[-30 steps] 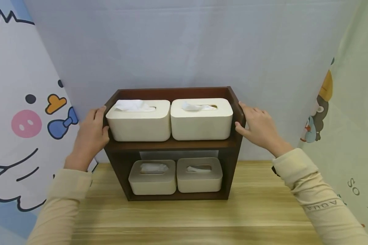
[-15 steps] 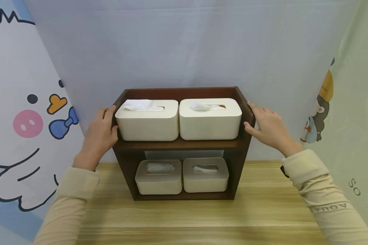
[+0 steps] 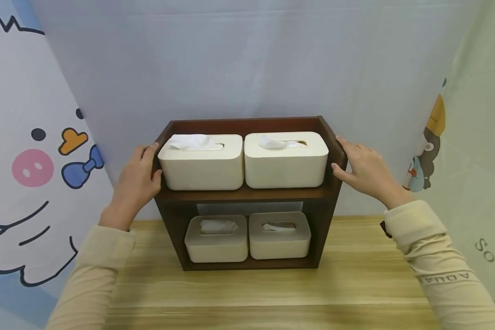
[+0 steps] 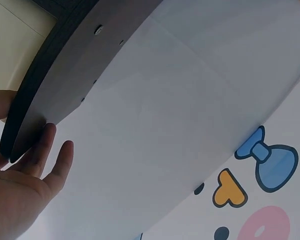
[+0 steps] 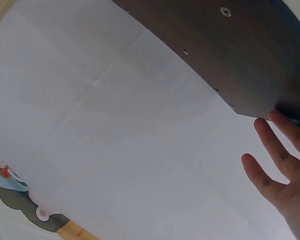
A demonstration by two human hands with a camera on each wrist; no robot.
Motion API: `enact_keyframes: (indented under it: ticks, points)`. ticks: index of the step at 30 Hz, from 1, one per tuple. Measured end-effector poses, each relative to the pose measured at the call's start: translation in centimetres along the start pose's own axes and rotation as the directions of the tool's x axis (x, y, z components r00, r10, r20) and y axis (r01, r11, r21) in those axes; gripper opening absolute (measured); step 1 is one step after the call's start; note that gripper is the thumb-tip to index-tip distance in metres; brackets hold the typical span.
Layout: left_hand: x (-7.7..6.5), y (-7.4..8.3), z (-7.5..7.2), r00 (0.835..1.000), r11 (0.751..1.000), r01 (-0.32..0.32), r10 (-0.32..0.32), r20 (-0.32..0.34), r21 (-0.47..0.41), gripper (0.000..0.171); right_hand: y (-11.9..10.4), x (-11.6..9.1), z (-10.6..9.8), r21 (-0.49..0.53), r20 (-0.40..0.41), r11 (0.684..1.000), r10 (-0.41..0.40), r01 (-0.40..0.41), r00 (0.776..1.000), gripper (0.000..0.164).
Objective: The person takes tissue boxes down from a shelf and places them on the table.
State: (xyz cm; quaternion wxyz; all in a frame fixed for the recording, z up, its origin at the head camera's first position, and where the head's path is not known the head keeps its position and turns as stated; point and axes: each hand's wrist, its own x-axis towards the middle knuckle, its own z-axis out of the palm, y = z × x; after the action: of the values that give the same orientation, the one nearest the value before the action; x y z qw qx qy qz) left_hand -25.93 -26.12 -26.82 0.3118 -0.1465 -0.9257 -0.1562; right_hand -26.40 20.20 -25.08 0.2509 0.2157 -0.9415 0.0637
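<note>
A dark brown two-tier wooden shelf (image 3: 243,197) stands on the table. My left hand (image 3: 138,181) grips the top of its left side panel (image 4: 72,75), thumb on the inner side and fingers outside. On the opposite side, my right hand (image 3: 367,169) holds the right side panel (image 5: 230,55) between thumb and fingers, some fingertips spread off the wood. The upper tier bears two cream tissue boxes, a left one (image 3: 202,174) and a right one (image 3: 286,172), with tissue showing at their slots. Below sit two more, a left tissue box (image 3: 216,250) and a right tissue box (image 3: 279,247).
Light wood-grain table (image 3: 239,298) lies under and in front of the shelf. A pale grey cloth (image 3: 247,59) hangs behind it. Cartoon-printed cloth (image 3: 33,114) borders the left side, and a pale green printed cloth (image 3: 478,160) the right.
The shelf, with its boxes and both gripping hands, has shifted to the right, mostly in the first half second. The hold of both hands looks the same.
</note>
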Motion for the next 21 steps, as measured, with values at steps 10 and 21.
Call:
enact_keyframes:
  ticks: [10,21]
  points:
    - [-0.05,-0.36,-0.07,0.999,0.999,-0.018,0.017,0.036,0.046,0.057,0.02,-0.06,0.3,0.036,-0.004,0.999,0.002,-0.002,1.0,0.061]
    - [0.19,-0.74,-0.36,0.996,0.988,-0.085,0.082,0.031,0.125,0.05,0.11,0.17,0.34,0.065,0.034,0.998,0.02,-0.022,0.999,0.064]
